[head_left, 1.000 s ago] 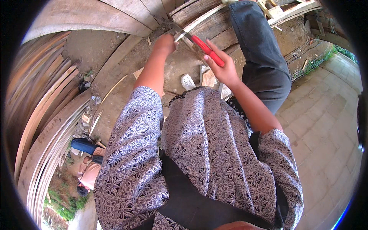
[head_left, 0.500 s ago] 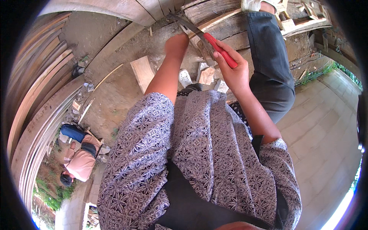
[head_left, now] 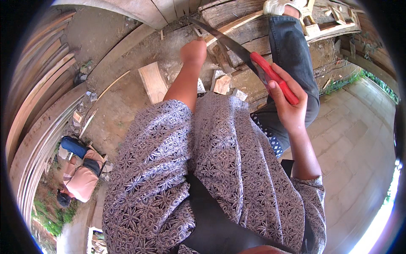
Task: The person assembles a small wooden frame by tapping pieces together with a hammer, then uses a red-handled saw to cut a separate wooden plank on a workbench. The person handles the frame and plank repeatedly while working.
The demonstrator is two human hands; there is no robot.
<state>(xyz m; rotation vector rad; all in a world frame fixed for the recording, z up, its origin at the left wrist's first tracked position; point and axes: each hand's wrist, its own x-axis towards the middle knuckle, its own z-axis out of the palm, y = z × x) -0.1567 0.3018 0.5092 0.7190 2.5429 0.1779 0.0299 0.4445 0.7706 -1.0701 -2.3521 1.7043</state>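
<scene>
My right hand is wrapped round the red handle of a handsaw. Its curved grey blade reaches up and left, passing over a thin wooden strip. At the strip's near end my left hand is closed in a fist around it, with the fingertips hidden. The strip slants across a bench of thick weathered timbers. On the bench, beside the strip's far end, rests my right foot in a pale clog.
A flat board and cut wood blocks lie on the dirt below. Offcuts sit on the bench at the right. Long planks are stacked at the left, near another person. Pale paving spreads to the right.
My right hand has drawn the saw back, down and to the right. My left hand stays at the strip's end, and the whole view has shifted slightly.
</scene>
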